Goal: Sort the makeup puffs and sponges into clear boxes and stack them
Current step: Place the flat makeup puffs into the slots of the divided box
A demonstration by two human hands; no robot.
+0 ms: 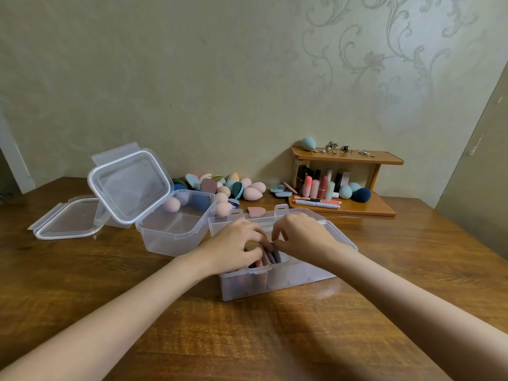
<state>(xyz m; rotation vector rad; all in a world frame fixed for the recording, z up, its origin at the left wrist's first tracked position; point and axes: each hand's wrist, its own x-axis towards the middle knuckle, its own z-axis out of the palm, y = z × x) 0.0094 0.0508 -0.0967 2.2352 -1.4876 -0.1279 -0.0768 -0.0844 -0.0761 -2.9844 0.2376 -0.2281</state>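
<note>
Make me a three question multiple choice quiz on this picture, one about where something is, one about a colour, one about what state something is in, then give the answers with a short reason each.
1. Where are both hands working?
A. Inside the near clear box
B. On the wooden shelf
C. Over the flat lid at far left

2. What colour is the sponge on top of the wooden shelf?
A. Red
B. Light blue
C. Black

3. How is the lid of the box on the left?
A. Snapped shut
B. Tipped up, leaving the box open
C. Lying under the box

Answers:
1 A: the left hand and right hand reach among flat puffs in the near clear box.
2 B: the sponge on the wooden shelf is light blue.
3 B: the lid leans upright at the rim of the left box.
</note>
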